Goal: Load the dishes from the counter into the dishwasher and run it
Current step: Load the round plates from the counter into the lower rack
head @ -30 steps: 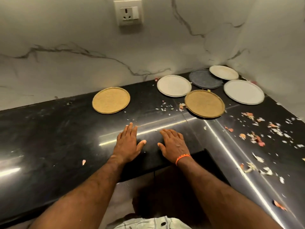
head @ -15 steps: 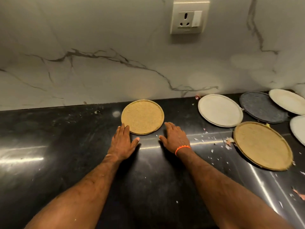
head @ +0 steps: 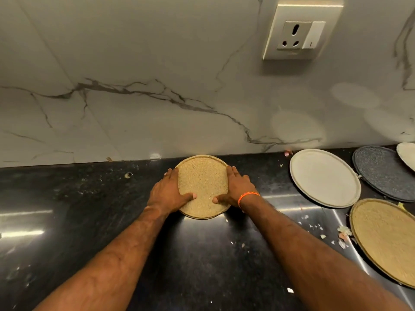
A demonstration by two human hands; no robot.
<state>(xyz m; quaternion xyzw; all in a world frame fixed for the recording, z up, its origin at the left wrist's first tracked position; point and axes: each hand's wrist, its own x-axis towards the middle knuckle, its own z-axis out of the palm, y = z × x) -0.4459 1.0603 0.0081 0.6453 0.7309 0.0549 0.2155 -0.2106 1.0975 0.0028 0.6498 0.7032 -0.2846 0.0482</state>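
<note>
Desk (head: 78, 221): I see a black, shiny stone desk that runs along a white marble wall (head: 134, 63).
Left hand (head: 167, 193): it holds the left edge of the small brown plate; the fingers (head: 173, 173) lie along the rim and the thumb presses on the top of the plate.
Small brown plate (head: 203, 187): it lies flat on the desk, just beside the wall, between my two hands.
Right hand (head: 235, 189): it holds the right edge of the same plate, fingers along the rim, thumb on the top surface. An orange band (head: 248, 195) is around the wrist.
Socket (head: 302, 30): it is on the wall, high above and to the right of the hands.
White plate (head: 324, 177): it lies flat on the desk, well apart from the hands.
Dark grey plate (head: 381, 171): it lies behind the white plate; I cannot tell if they touch.
Pale plate (head: 407, 153): only a part is visible at the right edge.
Large brown plate (head: 384, 239): it lies near the front, to the right.
Scraps (head: 342, 232): small food pieces lie on the desk beside the large brown plate.
</note>
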